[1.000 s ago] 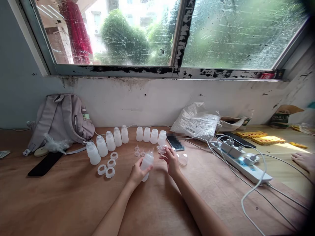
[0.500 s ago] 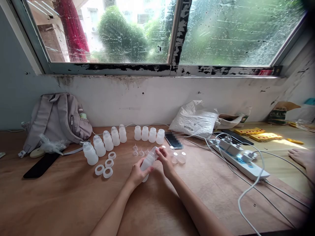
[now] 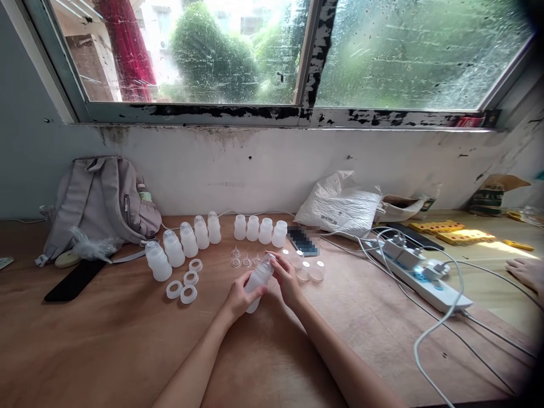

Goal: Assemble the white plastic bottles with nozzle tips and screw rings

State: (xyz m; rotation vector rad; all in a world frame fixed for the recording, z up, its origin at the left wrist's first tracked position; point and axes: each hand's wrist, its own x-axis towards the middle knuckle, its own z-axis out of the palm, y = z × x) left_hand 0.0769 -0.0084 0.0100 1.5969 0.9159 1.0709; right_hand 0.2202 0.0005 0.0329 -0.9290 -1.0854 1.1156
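Note:
A frosted white baby bottle [image 3: 259, 277] is tilted in front of me, its clear cap up and leaning to the right. My left hand [image 3: 238, 297] is closed around the bottle's body. At the bottle's top, my right hand [image 3: 289, 279] has its fingers closed on the clear cap, partly hiding it. Just beyond my hands lie several clear teats [image 3: 246, 260]. Several clear caps [image 3: 317, 271] stand right of my right hand. Several white collar rings [image 3: 188, 294] lie to the left, beside a slanting row of capped bottles [image 3: 173, 249]. Several bottles without caps [image 3: 253, 229] stand at the back.
A phone [image 3: 303, 242] lies behind the caps, near a silver bag [image 3: 340, 204]. On the right are a power strip [image 3: 425, 283] with loose cables and another person's hand [image 3: 525, 272]. A backpack [image 3: 102, 198] and a black flat object [image 3: 74, 281] are at left.
The view has shifted slightly. My right-hand fingers have turned a little over the bottle's cap, while my left hand keeps its hold on the bottle's body.

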